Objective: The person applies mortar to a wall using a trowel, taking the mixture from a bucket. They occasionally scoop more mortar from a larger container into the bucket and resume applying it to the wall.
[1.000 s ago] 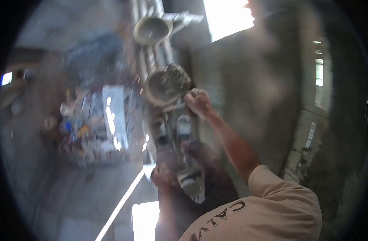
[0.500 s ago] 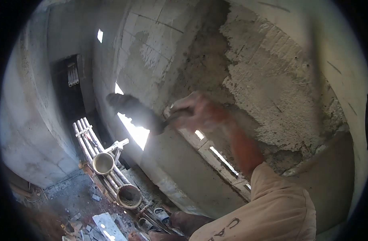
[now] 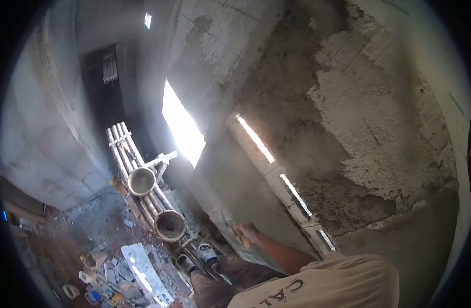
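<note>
My right hand (image 3: pixel 248 234) is low in front of the wall, beside my legs, blurred by motion. Its fingers are curled round the handle of a trowel, whose blade hardly shows from this angle. Up the wall, dark wet mortar (image 3: pixel 297 138) borders a lighter rough coat (image 3: pixel 364 113). Below my right hand and to its left, a round bucket with mortar (image 3: pixel 170 226) stands on the scaffold poles, and a second bucket (image 3: pixel 142 181) stands farther along. At the bottom edge a small skin-coloured patch, likely my left hand (image 3: pixel 176 304), is cut off, fingers hidden.
My sandalled feet (image 3: pixel 207 252) are on the pole scaffold (image 3: pixel 123 149). Rubble (image 3: pixel 115 277) and a pale board (image 3: pixel 143 272) lie on the floor below. A bright window opening (image 3: pixel 181 120) and narrow slots (image 3: pixel 256 138) pierce the wall. A dark doorway (image 3: pixel 104 87) is beyond.
My right hand has swung down from the upper wall to beside my legs. The dark, blurred trowel that stretched out left of it no longer shows clearly. The view has shifted.
</note>
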A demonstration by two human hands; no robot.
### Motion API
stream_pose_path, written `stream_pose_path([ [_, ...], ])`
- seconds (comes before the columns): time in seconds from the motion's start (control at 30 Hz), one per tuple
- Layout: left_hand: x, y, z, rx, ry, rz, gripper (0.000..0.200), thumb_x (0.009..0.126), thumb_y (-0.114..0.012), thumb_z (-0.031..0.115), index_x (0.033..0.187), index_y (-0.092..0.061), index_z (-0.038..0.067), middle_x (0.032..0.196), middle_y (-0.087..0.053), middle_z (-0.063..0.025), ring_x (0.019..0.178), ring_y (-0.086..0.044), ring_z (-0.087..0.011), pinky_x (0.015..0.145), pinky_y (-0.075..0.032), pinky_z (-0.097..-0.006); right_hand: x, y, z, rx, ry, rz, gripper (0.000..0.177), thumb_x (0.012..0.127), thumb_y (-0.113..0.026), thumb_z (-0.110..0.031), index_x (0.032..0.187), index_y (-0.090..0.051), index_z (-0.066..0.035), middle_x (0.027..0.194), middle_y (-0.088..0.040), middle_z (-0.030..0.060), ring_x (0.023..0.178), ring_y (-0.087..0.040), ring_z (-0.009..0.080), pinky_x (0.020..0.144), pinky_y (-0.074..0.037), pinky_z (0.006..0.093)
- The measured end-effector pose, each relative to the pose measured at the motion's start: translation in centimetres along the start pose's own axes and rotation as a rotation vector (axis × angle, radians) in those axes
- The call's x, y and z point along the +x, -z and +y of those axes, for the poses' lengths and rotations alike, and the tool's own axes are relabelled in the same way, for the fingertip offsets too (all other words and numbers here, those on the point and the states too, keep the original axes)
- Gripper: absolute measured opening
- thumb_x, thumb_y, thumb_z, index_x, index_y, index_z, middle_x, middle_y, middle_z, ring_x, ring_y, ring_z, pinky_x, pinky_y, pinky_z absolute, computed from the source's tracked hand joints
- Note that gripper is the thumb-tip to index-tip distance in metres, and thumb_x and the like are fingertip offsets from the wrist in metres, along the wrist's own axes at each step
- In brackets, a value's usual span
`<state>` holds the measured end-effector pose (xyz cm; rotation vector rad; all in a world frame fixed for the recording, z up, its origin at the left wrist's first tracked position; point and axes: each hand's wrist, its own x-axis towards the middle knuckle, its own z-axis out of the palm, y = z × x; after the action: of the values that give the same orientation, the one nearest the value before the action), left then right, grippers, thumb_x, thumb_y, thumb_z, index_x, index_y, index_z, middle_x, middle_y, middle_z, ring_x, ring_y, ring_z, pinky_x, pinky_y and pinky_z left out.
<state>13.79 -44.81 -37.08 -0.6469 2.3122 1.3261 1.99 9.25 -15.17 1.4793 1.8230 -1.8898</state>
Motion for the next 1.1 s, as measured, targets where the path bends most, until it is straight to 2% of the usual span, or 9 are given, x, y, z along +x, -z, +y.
stream_pose_path([
  [0.23,-0.8,-1.5,0.7,0.044,0.132,-0.057,0.026,0.09,-0.067,0.025,0.073,-0.072,0.007,0.072,-0.07,-0.0131,0.063,-0.066,-0.0283,0.055,-0.048,-0.0478,-5.7,11.9,8.1,-0.885,-0.27,0.073,0.032,0.084,-0.076,-0.032,0.083,-0.071,0.0,0.062,-0.066,0.0107,0.051,-0.065,0.0218,0.05,-0.054,0.0401],
  [0.47,-1.4,-2.1,0.7,0.086,0.113,-0.082,0.022,0.087,-0.071,0.023,0.07,-0.072,0.008,0.075,-0.072,-0.0133,0.066,-0.069,-0.0251,0.056,-0.049,-0.0459,-5.0,18.7,12.2,-0.897,-0.054,0.053,0.032,0.087,-0.076,-0.033,0.08,-0.071,-0.002,0.066,-0.069,0.0092,0.055,-0.069,0.0203,0.052,-0.056,0.0393],
  [0.57,0.7,-2.7,0.4,0.768,-0.615,0.017,0.021,0.085,-0.073,0.023,0.069,-0.072,0.009,0.077,-0.073,-0.0134,0.067,-0.07,-0.0238,0.056,-0.049,-0.045,-6.3,19.0,12.5,-0.912,0.072,-0.038,0.034,0.086,-0.079,-0.037,0.08,-0.072,-0.004,0.067,-0.071,0.0084,0.056,-0.07,0.0204,0.055,-0.057,0.0398],
  [0.6,1.7,-3.6,2.2,0.197,-0.585,0.08,0.022,0.09,-0.07,0.021,0.073,-0.071,0.007,0.075,-0.072,-0.0102,0.061,-0.065,-0.0194,0.054,-0.048,-0.0407,-4.6,20.2,16.5,-1.003,0.248,-0.042,0.035,0.086,-0.079,-0.039,0.08,-0.073,-0.005,0.069,-0.073,0.0085,0.057,-0.071,0.0211,0.057,-0.058,0.0405],
  [0.67,3.1,-4.7,8.4,-0.337,0.24,-0.021,0.025,0.095,-0.064,0.021,0.082,-0.072,0.0,0.079,-0.074,-0.0109,0.07,-0.07,-0.0191,0.066,-0.055,-0.0334,-10.0,17.2,11.5,-0.835,-0.159,-0.077,0.036,0.086,-0.076,-0.039,0.085,-0.076,-0.003,0.073,-0.075,0.011,0.059,-0.073,0.0245,0.061,-0.059,0.0432],
  [0.97,-5.8,-0.9,11.5,-0.121,0.169,0.031,0.031,0.093,-0.056,0.022,0.081,-0.075,0.001,0.074,-0.073,-0.0102,0.065,-0.067,-0.0181,0.063,-0.053,-0.036,-8.0,21.1,16.6,-1.023,-0.007,0.034,0.04,0.078,-0.078,-0.036,0.085,-0.076,0.003,0.073,-0.073,0.0195,0.07,-0.075,0.0304,0.066,-0.058,0.0469],
  [1.0,-6.0,-1.2,4.5,-0.067,0.038,-0.044,0.031,0.092,-0.057,0.026,0.083,-0.076,0.003,0.076,-0.073,-0.0131,0.067,-0.07,-0.0207,0.066,-0.055,-0.0381,-7.7,20.2,16.0,-0.993,-0.011,0.057,0.04,0.078,-0.078,-0.036,0.085,-0.076,0.003,0.073,-0.073,0.0197,0.07,-0.076,0.0305,0.066,-0.058,0.0469],
  [1.03,-5.7,0.4,1.4,0.732,-0.463,-0.195,0.03,0.091,-0.06,0.029,0.085,-0.078,0.006,0.073,-0.072,-0.0135,0.069,-0.07,-0.0204,0.067,-0.055,-0.0384,-7.4,18.7,14.9,-0.963,-0.008,0.077,0.04,0.078,-0.078,-0.036,0.085,-0.076,0.003,0.073,-0.073,0.0199,0.07,-0.076,0.0307,0.066,-0.058,0.0469],
  [1.1,-8.3,-0.6,-0.1,0.258,0.071,-0.086,0.032,0.092,-0.06,0.031,0.084,-0.078,0.006,0.073,-0.073,-0.0133,0.07,-0.071,-0.0214,0.069,-0.056,-0.0392,-6.6,16.3,13.9,-0.903,-0.005,0.119,0.04,0.078,-0.077,-0.036,0.084,-0.076,0.003,0.073,-0.073,0.0203,0.07,-0.076,0.031,0.066,-0.058,0.0469],
])
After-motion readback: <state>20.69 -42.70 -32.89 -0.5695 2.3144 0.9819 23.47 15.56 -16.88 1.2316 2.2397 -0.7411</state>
